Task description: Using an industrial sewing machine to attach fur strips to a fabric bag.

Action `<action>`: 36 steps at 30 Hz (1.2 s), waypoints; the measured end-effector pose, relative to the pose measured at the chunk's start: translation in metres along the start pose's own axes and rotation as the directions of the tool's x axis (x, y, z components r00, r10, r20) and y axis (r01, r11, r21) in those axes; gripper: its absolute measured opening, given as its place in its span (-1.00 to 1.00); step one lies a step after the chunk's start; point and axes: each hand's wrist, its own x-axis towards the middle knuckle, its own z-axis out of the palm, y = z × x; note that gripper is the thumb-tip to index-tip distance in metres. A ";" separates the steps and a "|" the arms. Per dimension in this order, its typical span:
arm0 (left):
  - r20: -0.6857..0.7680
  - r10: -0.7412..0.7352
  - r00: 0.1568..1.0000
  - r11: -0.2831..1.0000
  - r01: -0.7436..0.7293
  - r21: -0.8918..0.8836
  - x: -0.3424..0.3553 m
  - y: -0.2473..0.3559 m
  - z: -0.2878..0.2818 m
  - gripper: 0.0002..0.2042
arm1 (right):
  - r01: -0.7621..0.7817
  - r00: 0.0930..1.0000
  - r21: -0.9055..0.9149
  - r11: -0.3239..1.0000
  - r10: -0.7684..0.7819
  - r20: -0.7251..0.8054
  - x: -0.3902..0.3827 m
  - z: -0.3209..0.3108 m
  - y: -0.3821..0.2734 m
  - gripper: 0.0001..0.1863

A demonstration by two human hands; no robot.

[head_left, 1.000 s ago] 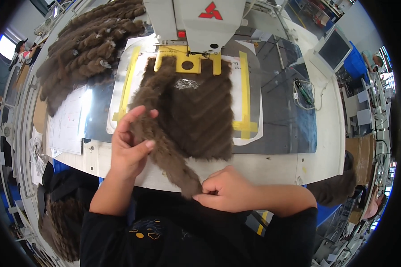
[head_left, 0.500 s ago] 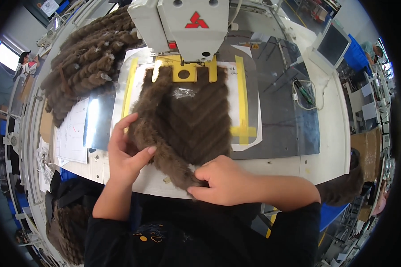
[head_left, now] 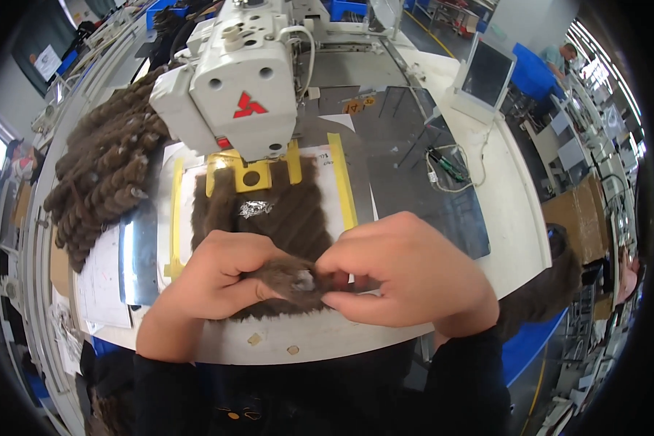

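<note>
A brown fur panel [head_left: 298,221] with slanted ridges lies under the yellow clamp plate [head_left: 240,178] of a white industrial sewing machine [head_left: 221,127]. Along its left side a long fur strip [head_left: 287,280] comes down toward me, its near end raised above the panel. My left hand [head_left: 221,280] is closed round this strip, thumb on the near side. Beside it my right hand [head_left: 403,276] pinches the strip's end, where a pale patch shows. A small crinkled clear plastic piece [head_left: 254,209] rests on the panel. The needle area is partly hidden.
A heap of ridged brown fur pieces [head_left: 102,152] lies at the left, above paper sheets [head_left: 102,280]. Yellow tape [head_left: 344,185] edges the white template. On the right are a screen [head_left: 483,76], a cable with a green-handled tool [head_left: 449,166] and a cardboard box [head_left: 585,218].
My view has shifted, so the machine sits lower and further left. Both hands have come closer together, lifting the strip's near end; the left has closed round it.
</note>
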 end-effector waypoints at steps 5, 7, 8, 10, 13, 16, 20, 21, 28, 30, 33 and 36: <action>0.013 0.087 0.996 0.992 -0.085 -0.094 0.005 -0.026 0.002 -0.72 | 0.002 0.999 0.163 0.987 0.006 -0.051 -0.001 -0.008 0.009 -0.78; 0.043 0.090 0.995 0.993 -0.086 -0.078 0.004 -0.028 0.001 -0.72 | 0.144 0.989 0.094 0.985 -0.139 -0.058 0.005 0.000 0.017 -0.79; 0.066 0.094 0.993 0.994 -0.090 -0.061 0.003 -0.029 0.001 -0.71 | 0.141 0.989 0.097 0.985 -0.136 -0.060 0.006 0.003 0.020 -0.79; 0.074 0.084 0.994 0.995 -0.080 -0.053 0.002 -0.032 0.003 -0.71 | 0.239 0.971 -0.013 0.971 -0.240 -0.025 0.008 0.010 0.024 -0.84; 0.080 0.074 0.994 0.997 -0.072 -0.027 0.004 -0.035 0.004 -0.69 | 0.258 0.966 -0.170 0.951 -0.255 0.038 0.007 0.009 0.023 -0.88; 0.088 0.060 0.994 0.998 -0.058 -0.025 0.005 -0.034 0.005 -0.69 | 0.316 0.949 -0.247 0.916 -0.310 0.060 0.008 0.013 0.021 -0.90; 0.135 0.038 0.990 0.994 -0.024 -0.103 0.003 -0.037 0.009 -0.75 | 0.377 0.925 -0.394 0.839 -0.366 0.105 0.007 0.014 0.017 -0.92; 0.142 0.040 0.989 0.995 -0.026 -0.097 0.002 -0.039 0.009 -0.75 | 0.401 0.913 -0.410 0.819 -0.394 0.106 0.008 0.015 0.018 -0.92; 0.101 0.092 0.991 0.975 -0.069 -0.213 -0.001 -0.044 0.016 -0.69 | 0.465 0.883 -0.192 0.864 -0.470 0.023 0.017 0.027 0.033 -0.83; 0.183 0.116 0.976 0.965 -0.068 -0.252 -0.005 -0.050 0.009 -0.71 | 0.452 0.888 -0.156 0.878 -0.460 -0.013 0.017 0.025 0.037 -0.80; 0.091 0.015 0.996 0.942 0.017 -0.336 -0.002 -0.041 0.011 -0.72 | 0.442 0.891 -0.119 0.889 -0.450 -0.060 0.019 0.025 0.042 -0.78; 0.008 0.107 0.994 0.970 -0.103 -0.222 -0.003 -0.045 0.014 -0.73 | 0.419 0.901 -0.100 0.903 -0.427 -0.077 0.021 0.027 0.042 -0.78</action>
